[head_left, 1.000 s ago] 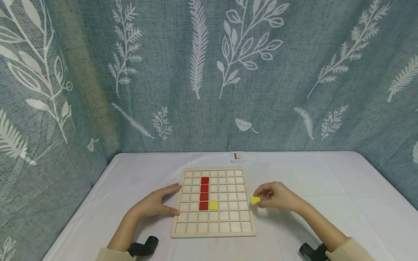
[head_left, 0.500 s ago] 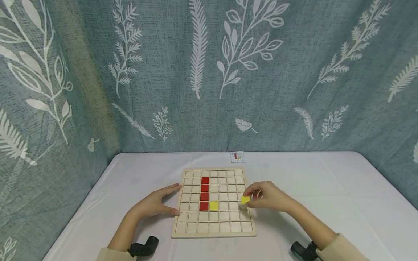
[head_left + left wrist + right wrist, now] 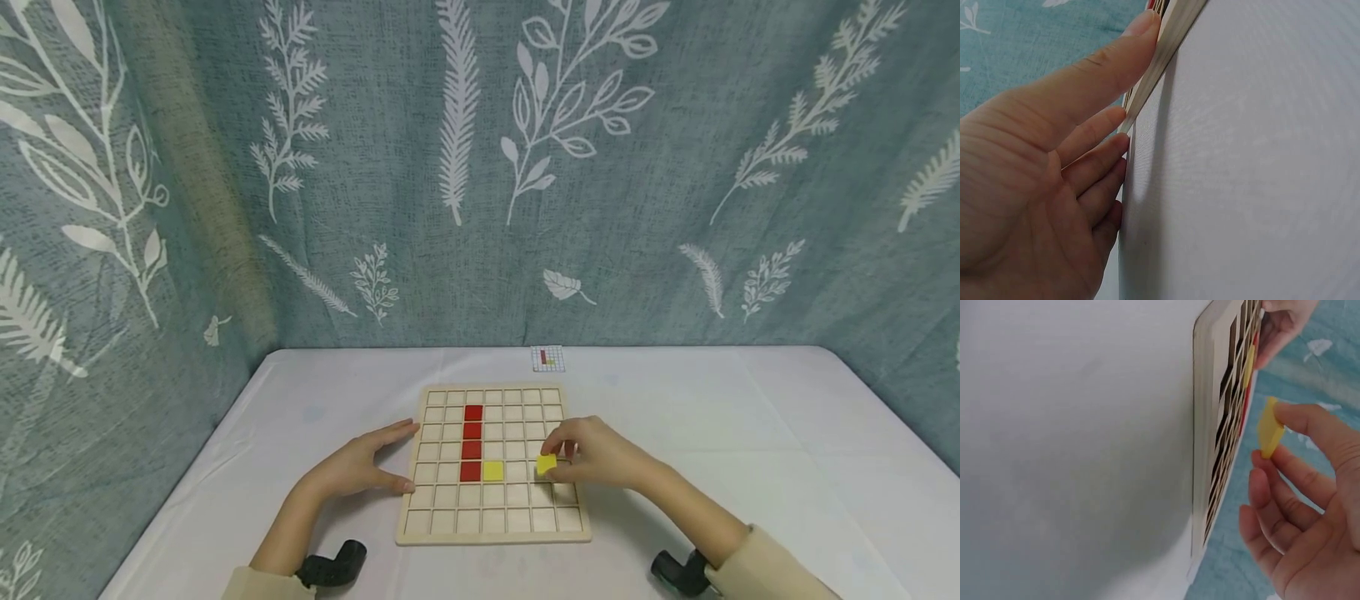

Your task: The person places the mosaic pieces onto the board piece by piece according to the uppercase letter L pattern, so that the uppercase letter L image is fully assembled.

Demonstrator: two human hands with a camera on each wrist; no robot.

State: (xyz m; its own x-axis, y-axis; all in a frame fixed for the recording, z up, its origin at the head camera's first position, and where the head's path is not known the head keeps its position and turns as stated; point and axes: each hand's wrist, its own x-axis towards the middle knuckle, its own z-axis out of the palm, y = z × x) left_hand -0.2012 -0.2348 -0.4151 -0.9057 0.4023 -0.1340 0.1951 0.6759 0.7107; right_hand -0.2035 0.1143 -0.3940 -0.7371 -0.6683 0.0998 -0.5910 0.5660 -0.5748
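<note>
A wooden grid board (image 3: 457,522) lies on the table, divided into square cells. Red square tiles (image 3: 472,431) form a column in it, and a yellow tile (image 3: 492,471) sits right of the lowest red one. My right hand (image 3: 600,454) pinches another yellow tile (image 3: 1270,428) between thumb and fingertips, above the board's right part; in the right wrist view this tile is clear of the board's surface. On the other side, my left hand (image 3: 352,462) rests its thumb and fingertips along the board's left edge, fingers spread and fairly straight (image 3: 1094,147).
Behind the board lies a small card (image 3: 548,359) printed with a grid and red and yellow squares. White cloth (image 3: 712,417) covers the table. A patterned blue-green curtain (image 3: 420,167) hangs at the back and sides. Black devices (image 3: 333,564) are strapped to both wrists.
My right hand has moved left with the yellow tile, from beside the board's right edge to over its right columns. The left hand stays in place at the edge.
</note>
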